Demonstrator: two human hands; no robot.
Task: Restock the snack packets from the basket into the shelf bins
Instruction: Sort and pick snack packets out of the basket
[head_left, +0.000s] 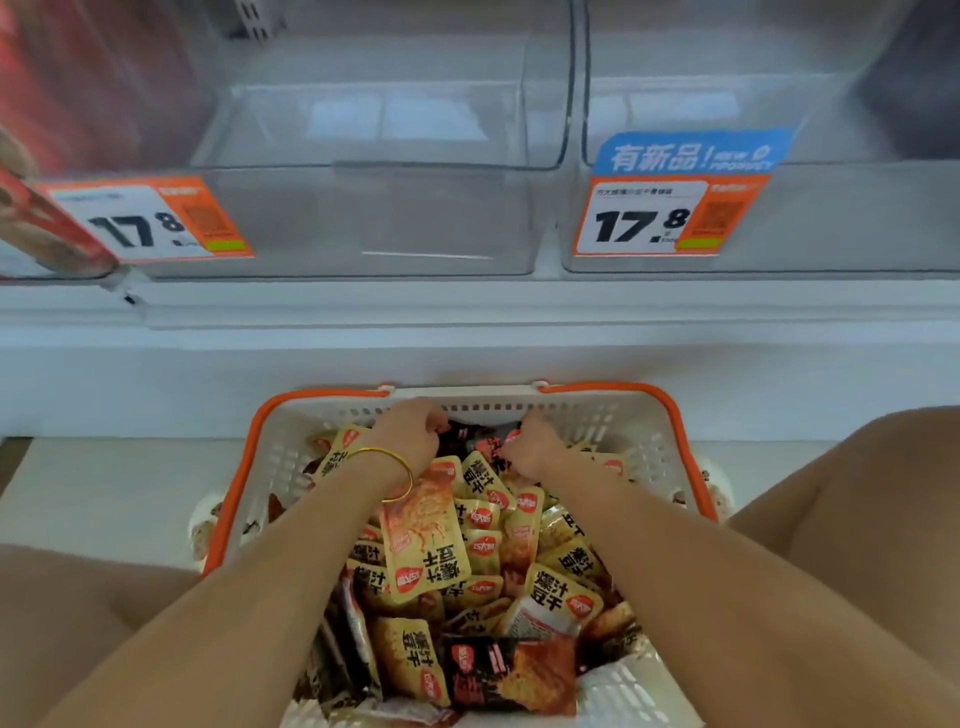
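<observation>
Left grip (410, 434) and right grip (530, 447) both curl round dark packets (470, 436) at basket's (597, 415) far wall. Shelf bins (363, 218) lie ahead and above, equally near either.

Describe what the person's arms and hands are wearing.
Nothing covers the left arm or the right arm: no sleeve reaches into view on either. The left hand and the right hand have no gloves, and no rings show. The only item worn is a thin, plain gold bangle round the left wrist. The right wrist has no watch or band.
</observation>
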